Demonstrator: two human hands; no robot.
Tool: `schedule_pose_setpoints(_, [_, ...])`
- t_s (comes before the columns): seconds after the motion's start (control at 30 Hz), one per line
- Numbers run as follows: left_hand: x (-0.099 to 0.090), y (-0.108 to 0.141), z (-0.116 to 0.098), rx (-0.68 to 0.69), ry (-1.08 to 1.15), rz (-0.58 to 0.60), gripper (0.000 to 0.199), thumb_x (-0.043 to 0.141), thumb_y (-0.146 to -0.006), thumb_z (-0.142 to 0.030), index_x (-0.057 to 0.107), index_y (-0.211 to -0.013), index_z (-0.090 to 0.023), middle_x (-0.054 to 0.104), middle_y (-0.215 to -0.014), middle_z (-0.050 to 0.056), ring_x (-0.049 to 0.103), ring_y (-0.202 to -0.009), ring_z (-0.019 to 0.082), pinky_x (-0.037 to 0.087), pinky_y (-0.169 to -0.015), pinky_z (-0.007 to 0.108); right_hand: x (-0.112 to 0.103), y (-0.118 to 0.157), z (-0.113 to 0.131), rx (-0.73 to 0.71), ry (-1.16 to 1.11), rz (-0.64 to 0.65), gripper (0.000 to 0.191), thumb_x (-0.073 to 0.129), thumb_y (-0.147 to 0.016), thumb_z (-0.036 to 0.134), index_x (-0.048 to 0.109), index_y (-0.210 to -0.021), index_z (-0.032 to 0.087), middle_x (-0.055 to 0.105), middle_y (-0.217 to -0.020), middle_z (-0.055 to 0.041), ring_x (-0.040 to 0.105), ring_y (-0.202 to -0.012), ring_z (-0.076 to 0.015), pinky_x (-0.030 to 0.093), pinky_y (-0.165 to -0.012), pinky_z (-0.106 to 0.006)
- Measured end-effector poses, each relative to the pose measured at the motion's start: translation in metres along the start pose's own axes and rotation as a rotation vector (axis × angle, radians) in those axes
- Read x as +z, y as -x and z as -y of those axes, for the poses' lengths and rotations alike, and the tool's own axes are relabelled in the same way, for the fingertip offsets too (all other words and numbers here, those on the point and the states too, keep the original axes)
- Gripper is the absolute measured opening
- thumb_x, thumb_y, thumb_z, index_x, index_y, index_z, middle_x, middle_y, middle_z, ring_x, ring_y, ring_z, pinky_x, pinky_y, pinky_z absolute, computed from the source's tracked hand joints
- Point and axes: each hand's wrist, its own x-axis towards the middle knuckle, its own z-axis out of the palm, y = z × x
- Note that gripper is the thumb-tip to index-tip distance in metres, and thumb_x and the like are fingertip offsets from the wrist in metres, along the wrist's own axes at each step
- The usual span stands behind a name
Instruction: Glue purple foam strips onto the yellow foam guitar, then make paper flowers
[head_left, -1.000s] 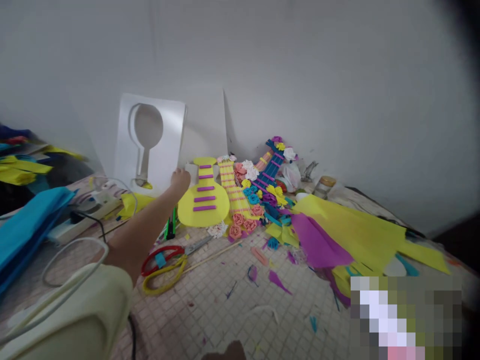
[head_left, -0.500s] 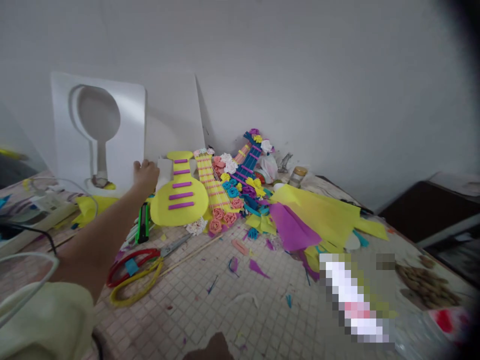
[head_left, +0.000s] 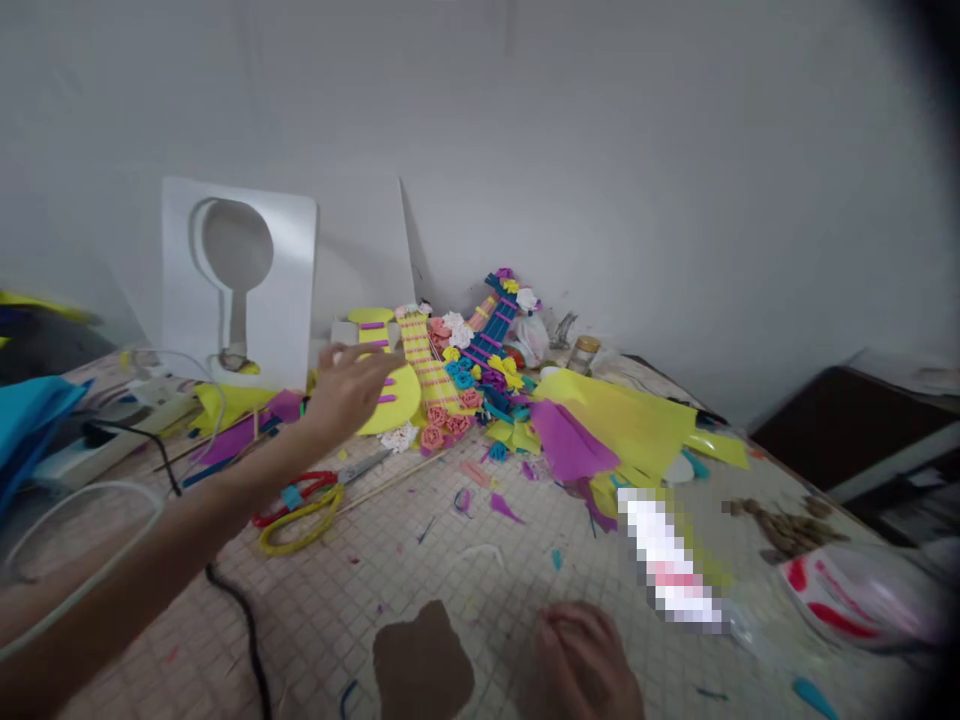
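My left hand reaches over the front of a yellow guitar-shaped piece with purple strips, its fingers stretched out and apart. Whether it touches the piece cannot be made out. My right hand is low over the tiled table at the bottom, its fingers bent together and blurred; what it holds, if anything, is hidden. A dark brown patch lies to its left. Scissors with red and yellow handles rest below my left forearm. Beside the yellow piece stands a striped yellow and pink one.
A white board with a cut-out leans on the wall. Paper flowers, yellow sheets and a purple sheet lie behind. A plastic bottle is at right, a black cable at left.
My left hand has moved right, from beside the yellow guitar-shaped piece to in front of it, and its fingers have spread. My right hand has come into view. The view has shifted.
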Motion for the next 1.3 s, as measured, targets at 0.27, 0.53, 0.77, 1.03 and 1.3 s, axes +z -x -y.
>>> schedule_pose_setpoints(0.27, [0.015,0.059,-0.117,0.075,0.564,0.412,0.024,0.047,-0.083,-0.018,0.059,-0.103,-0.024,0.06,-0.111,0.004,0.049,-0.108,0.02,0.032,-0.093,0.038,0.021,-0.13,-0.041,0.082,0.193,0.093,0.019,0.053,-0.077,0.025,0.064,-0.091,0.019,0.064,-0.094,-0.0072,0.054,-0.093,-0.0212,0.041,-0.084,-0.036])
schedule_pose_setpoints(0.53, [0.035,0.085,-0.152,-0.197,0.71,0.459,0.017,0.048,-0.083,-0.017,0.064,-0.087,-0.019,0.067,-0.084,0.003,0.059,-0.082,0.016,0.042,-0.077,0.03,0.059,-0.199,-0.093,0.202,0.332,0.107,0.015,0.054,-0.072,0.019,0.068,-0.076,0.019,0.067,-0.081,-0.0093,0.055,-0.088,-0.0245,0.03,-0.086,-0.041])
schedule_pose_setpoints(0.77, [0.038,0.109,-0.143,-0.359,0.859,0.363,0.018,0.047,-0.084,-0.018,0.064,-0.089,-0.017,0.066,-0.086,0.005,0.058,-0.084,0.016,0.044,-0.076,0.029,0.018,-0.229,-0.122,0.336,0.305,-0.141,0.041,0.031,-0.083,0.029,0.062,-0.096,0.007,0.066,-0.089,-0.0163,0.058,-0.08,-0.0227,0.042,-0.073,-0.033])
schedule_pose_setpoints(1.03, [0.035,0.114,-0.143,-0.259,0.896,0.373,0.018,0.046,-0.084,-0.016,0.063,-0.088,-0.018,0.065,-0.084,0.005,0.057,-0.084,0.016,0.045,-0.078,0.029,0.044,-0.21,-0.102,0.19,0.241,0.167,0.036,0.047,-0.078,0.039,0.063,-0.104,0.02,0.065,-0.106,-0.0088,0.056,-0.098,-0.0224,0.039,-0.087,-0.035])
schedule_pose_setpoints(1.3, [0.033,0.116,-0.144,-0.175,0.901,0.412,0.018,0.045,-0.086,-0.018,0.062,-0.089,-0.018,0.063,-0.086,0.005,0.055,-0.086,0.016,0.044,-0.08,0.03,0.034,-0.195,-0.124,0.243,0.383,0.486,0.089,0.076,-0.046,0.039,0.045,-0.128,0.027,0.042,-0.134,-0.0109,0.03,-0.125,-0.0347,0.021,-0.097,-0.053])
